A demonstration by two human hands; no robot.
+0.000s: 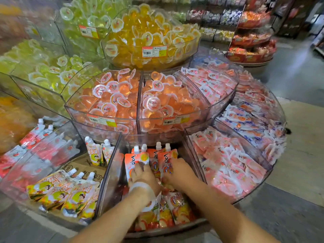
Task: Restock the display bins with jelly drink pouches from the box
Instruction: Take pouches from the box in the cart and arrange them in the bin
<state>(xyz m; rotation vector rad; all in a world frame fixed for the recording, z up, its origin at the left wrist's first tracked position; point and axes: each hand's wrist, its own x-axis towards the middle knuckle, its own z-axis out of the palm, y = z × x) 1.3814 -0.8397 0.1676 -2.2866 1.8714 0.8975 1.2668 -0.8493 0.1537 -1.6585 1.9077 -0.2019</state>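
Both hands are down in the middle clear bin [112,165] of the lowest tier, among orange jelly drink pouches [135,163] that stand upright with white caps at the back of the bin. The left hand [142,176], with a white wrap round its wrist, lies over the front of one standing pouch, fingers curled against it; the fingertips are blurred, so how firmly it grips is hard to judge. The right hand [178,173] has its fingers bent onto a neighbouring pouch [166,162], and its thumb is hidden, so I cannot tell whether it pinches or only presses. More orange pouches [175,209] lie flat at the front of the bin, partly covered by the forearms.

In the bin to the left, yellow spouted pouches [66,192] lie in a row on flattened cardboard [82,166] (its print too small to read), with two more standing behind. Further left, red-and-white pouches [38,132] are smeared by blur. To the right, a bin holds pink flat sachets [231,163]. Above, a tier of peach jelly cups [152,102], then orange cups [149,37] and green ones [52,71]. The price labels are unreadable. The box the pouches come from is out of view.
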